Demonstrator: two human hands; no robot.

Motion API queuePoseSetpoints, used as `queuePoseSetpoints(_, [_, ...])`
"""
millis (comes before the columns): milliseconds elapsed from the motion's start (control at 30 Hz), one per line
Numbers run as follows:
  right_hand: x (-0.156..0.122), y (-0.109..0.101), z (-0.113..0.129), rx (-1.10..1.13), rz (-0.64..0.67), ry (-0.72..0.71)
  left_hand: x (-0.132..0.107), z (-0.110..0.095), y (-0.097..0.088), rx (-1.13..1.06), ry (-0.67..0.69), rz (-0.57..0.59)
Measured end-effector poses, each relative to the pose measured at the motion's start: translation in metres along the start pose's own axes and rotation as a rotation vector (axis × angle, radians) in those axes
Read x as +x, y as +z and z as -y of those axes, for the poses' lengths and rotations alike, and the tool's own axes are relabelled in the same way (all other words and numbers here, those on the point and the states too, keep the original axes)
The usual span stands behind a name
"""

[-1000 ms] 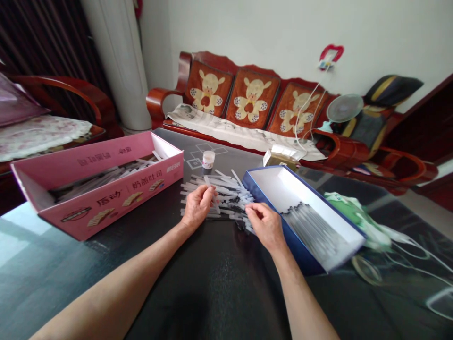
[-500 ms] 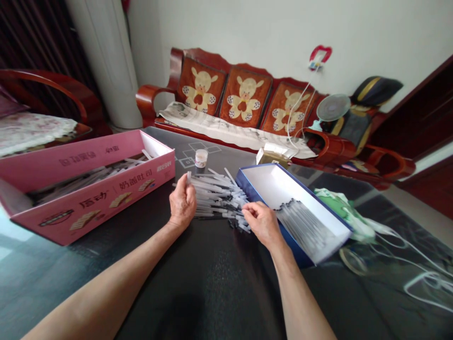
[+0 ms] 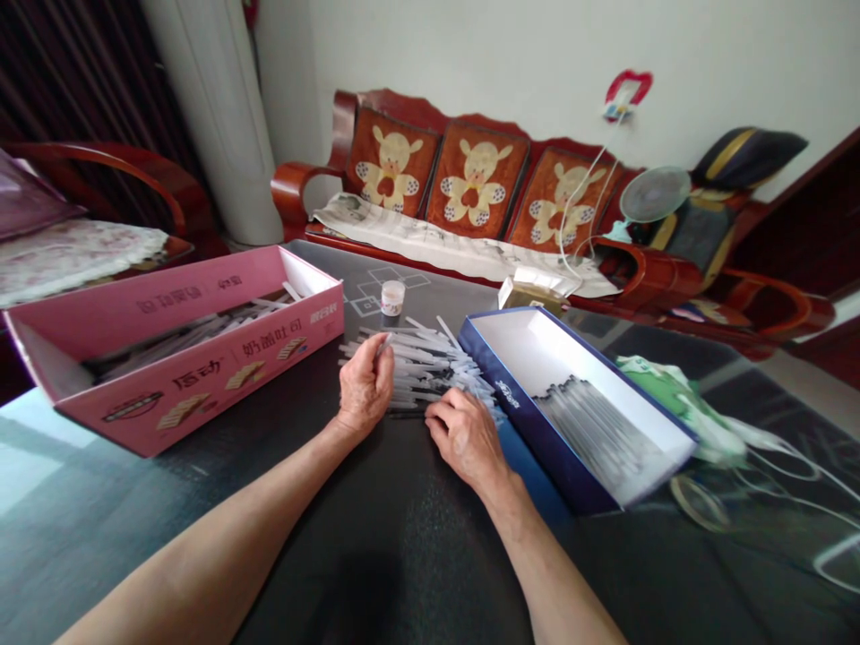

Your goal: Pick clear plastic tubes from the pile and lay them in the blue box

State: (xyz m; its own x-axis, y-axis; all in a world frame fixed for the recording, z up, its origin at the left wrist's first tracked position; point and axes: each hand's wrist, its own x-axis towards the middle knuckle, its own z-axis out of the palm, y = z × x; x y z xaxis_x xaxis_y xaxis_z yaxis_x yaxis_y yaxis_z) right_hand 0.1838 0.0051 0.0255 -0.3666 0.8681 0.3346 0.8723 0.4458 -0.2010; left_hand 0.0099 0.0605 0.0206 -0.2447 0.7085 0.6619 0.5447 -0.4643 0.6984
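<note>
A loose pile of slim, pale, pen-like tubes (image 3: 430, 354), some with black ends, lies on the dark table between my hands. My left hand (image 3: 365, 381) is closed at the pile's left side, and the tip of a pale tube pokes out above its thumb. Over the pile's near right edge, my right hand (image 3: 463, 434) has its fingers curled down. What its fingertips hold, if anything, is hidden. To the right, a blue box (image 3: 485, 363) with a white inside contains similar tubes (image 3: 591, 425) laid side by side.
A long pink box (image 3: 235, 367) with more tubes inside stands on the left. Behind the pile are a small white cup (image 3: 392, 298) and a tissue box (image 3: 530, 294). A green and white bag (image 3: 672, 399), a roll of tape (image 3: 699, 503) and white cables lie at the right.
My right hand has moved left and slightly down, from beside the blue box onto the pile's near edge. My left hand stays closed. The view has shifted slightly.
</note>
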Motion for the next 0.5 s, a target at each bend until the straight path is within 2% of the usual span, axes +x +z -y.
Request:
queuePoseSetpoints(300, [0.0034,-0.0016,0.0073,-0.093,0.006,0.000,-0.0051,0.0037,0.0031,0.106,0.173,0.065])
queuePoseSetpoints(500, [0.0047,0.0011,0.0076,-0.086,-0.001,-0.007,-0.0042,0.0042,0.0027,0.110,0.186,0.058])
